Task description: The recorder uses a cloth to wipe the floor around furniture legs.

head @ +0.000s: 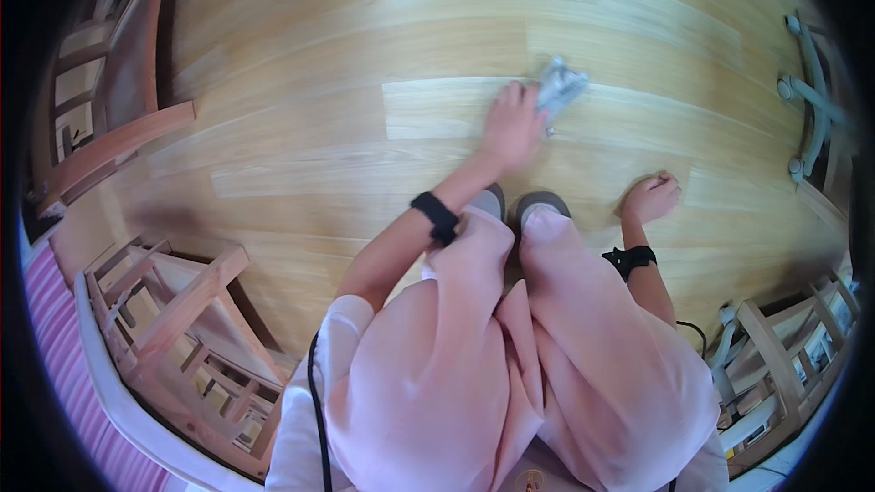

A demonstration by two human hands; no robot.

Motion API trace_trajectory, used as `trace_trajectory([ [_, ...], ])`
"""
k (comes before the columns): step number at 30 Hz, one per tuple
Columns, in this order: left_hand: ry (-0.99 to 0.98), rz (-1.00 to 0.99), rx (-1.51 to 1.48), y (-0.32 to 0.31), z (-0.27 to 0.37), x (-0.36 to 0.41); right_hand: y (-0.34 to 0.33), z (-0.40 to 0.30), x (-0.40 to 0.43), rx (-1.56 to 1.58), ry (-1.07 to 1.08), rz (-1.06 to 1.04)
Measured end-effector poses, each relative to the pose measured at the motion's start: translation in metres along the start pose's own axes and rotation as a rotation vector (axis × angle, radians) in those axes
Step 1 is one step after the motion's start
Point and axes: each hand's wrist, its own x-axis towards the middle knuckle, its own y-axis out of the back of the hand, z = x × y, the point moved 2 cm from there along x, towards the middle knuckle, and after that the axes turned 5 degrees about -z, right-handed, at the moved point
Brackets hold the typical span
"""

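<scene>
My left hand [513,123] reaches down to the floor in front of my shoes, its fingers on a crumpled, silvery-grey sheet or wad [562,87]. Motion blurs this wad, and its material is unclear. A tiny light-coloured bit [550,131] lies by its lower end. Off to the right, my right hand [653,198] is curled into a fist, low over or resting on the wood-look plank floor [307,96]. Nothing shows in that fist. Each wrist wears a black band.
Wooden furniture frames [123,143] stand at the far left, with another wooden frame [191,314] at the lower left. Pale chair legs on casters [813,96] are at the right edge. A wooden frame [772,348] stands lower right. A black cable [318,410] runs beside my left side.
</scene>
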Motion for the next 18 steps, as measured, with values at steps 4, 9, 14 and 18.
trace_trajectory([
  [4, 0.146, 0.199, -0.047, 0.049, -0.055, -0.001, 0.005, -0.006, 0.002, 0.034, -0.024, 0.008],
  [9, 0.383, 0.38, 0.322, 0.086, -0.116, -0.013, 0.007, -0.008, 0.003, 0.042, -0.027, 0.009],
  [14, 0.301, 0.312, 0.567, 0.055, -0.078, 0.004, 0.006, -0.005, 0.003, 0.017, -0.026, 0.003],
  [18, 0.166, 0.167, 0.448, 0.026, -0.027, 0.027, 0.007, -0.011, 0.001, 0.019, -0.027, -0.019],
])
